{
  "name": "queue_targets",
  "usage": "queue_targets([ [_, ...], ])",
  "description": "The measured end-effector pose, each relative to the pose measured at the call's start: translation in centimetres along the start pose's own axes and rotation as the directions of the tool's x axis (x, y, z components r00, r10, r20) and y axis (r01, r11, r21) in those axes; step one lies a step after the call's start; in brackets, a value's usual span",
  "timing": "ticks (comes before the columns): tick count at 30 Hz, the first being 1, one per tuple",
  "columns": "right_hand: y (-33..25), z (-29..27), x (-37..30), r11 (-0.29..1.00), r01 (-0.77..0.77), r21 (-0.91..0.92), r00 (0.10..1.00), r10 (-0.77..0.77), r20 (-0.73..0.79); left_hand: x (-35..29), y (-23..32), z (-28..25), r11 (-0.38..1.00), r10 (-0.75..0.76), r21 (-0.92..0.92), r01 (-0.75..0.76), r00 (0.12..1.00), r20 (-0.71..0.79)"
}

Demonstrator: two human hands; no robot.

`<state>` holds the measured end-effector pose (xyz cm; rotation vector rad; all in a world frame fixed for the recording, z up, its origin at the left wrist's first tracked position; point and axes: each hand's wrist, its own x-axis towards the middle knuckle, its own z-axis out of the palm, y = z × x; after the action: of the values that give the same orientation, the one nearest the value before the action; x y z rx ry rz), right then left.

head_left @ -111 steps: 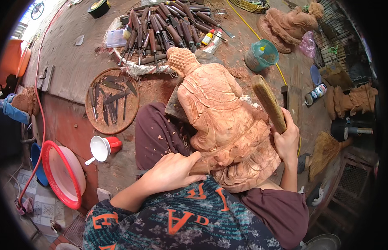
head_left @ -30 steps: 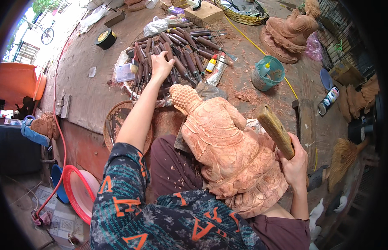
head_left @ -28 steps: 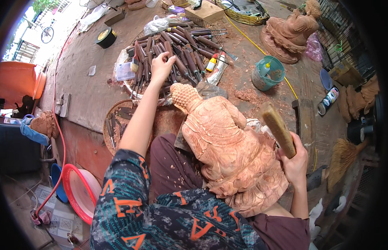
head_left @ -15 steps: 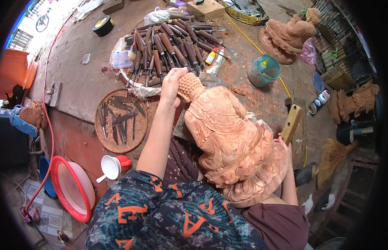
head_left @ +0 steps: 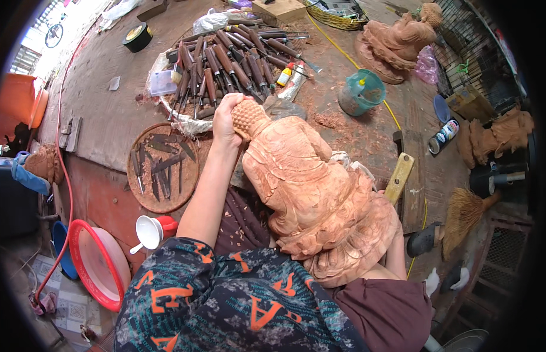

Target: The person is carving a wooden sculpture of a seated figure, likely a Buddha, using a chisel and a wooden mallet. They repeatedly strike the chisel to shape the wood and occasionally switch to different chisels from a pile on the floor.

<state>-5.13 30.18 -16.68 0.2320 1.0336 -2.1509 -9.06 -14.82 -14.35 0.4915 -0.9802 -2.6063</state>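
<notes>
Around one carved reddish wooden statue (head_left: 302, 182), the following are counted: to its left, one round brown tray (head_left: 168, 205), one red-and-white vessel (head_left: 148, 232), one red-rimmed pink basin (head_left: 100, 258); beyond it, one teal bucket (head_left: 347, 101), one brown carved figure (head_left: 397, 42); to its right, one yellowish wooden bar (head_left: 399, 179), one straw broom (head_left: 462, 218). The heaped brown-handled chisels (head_left: 223, 60) beyond it cannot be counted.

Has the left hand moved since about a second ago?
Yes. Judged against the heap of brown-handled tools, the left hand has come back toward the person's body, from over the heap to the statue's head.
</notes>
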Motion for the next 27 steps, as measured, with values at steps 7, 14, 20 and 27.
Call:
queue_targets([
  [7,-1.1,0.8,-1.9,0.971,0.229,-0.065,0.973,-0.226,0.054,-2.7,0.5,-0.1,0.986,0.067,-0.160,-0.049,0.992,0.108],
  [14,-2.2,0.5,-3.3,0.947,0.277,-0.162,0.958,-0.285,-0.027,-3.6,0.6,0.5,0.995,0.026,-0.096,-0.008,0.982,0.189],
  [20,-1.6,-0.5,-3.1,0.948,0.303,-0.100,0.953,-0.301,0.033,-3.6,2.5,0.3,0.976,-0.088,0.213,0.048,0.979,0.183],
  [27,-2.6,-1.5,-1.5,0.940,0.254,-0.227,0.957,-0.278,-0.081,-3.4,2.3,0.1,0.982,-0.105,0.168,0.083,0.987,0.123],
])
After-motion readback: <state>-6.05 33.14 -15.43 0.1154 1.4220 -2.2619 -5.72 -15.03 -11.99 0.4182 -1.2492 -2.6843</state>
